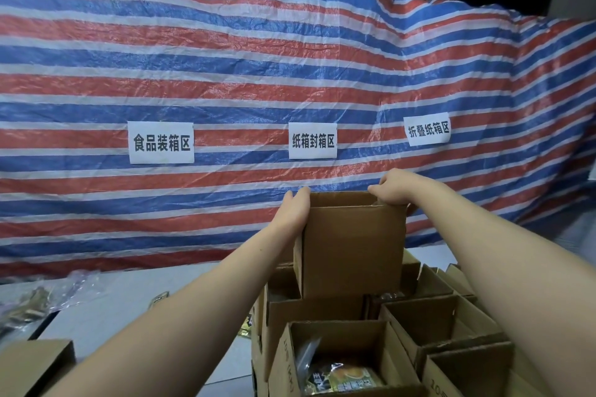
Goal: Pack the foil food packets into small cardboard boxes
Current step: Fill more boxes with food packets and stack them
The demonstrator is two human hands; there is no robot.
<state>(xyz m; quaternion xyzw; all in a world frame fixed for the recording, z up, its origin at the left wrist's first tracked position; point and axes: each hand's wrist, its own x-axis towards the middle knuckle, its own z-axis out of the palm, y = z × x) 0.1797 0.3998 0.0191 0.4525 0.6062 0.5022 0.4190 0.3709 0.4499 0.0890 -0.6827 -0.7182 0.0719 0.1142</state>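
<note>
A small brown cardboard box (pixel 353 251) is raised above a cluster of open boxes, its top open. My left hand (pixel 295 208) lies flat against the box's left side with straight fingers. My right hand (pixel 392 188) curls over the top right rim and grips it. Below, at the bottom centre, an open box (pixel 380 329) holds a foil food packet (pixel 345 377) with a yellow and black print. More foil packets (pixel 29 306) lie in clear wrapping at the far left of the table.
Several open cardboard boxes (pixel 448 322) crowd the right and centre foreground. Another box (pixel 35 364) sits at the bottom left. The white tabletop (pixel 129 293) runs along a red, white and blue striped tarp (pixel 225 58) bearing three paper signs.
</note>
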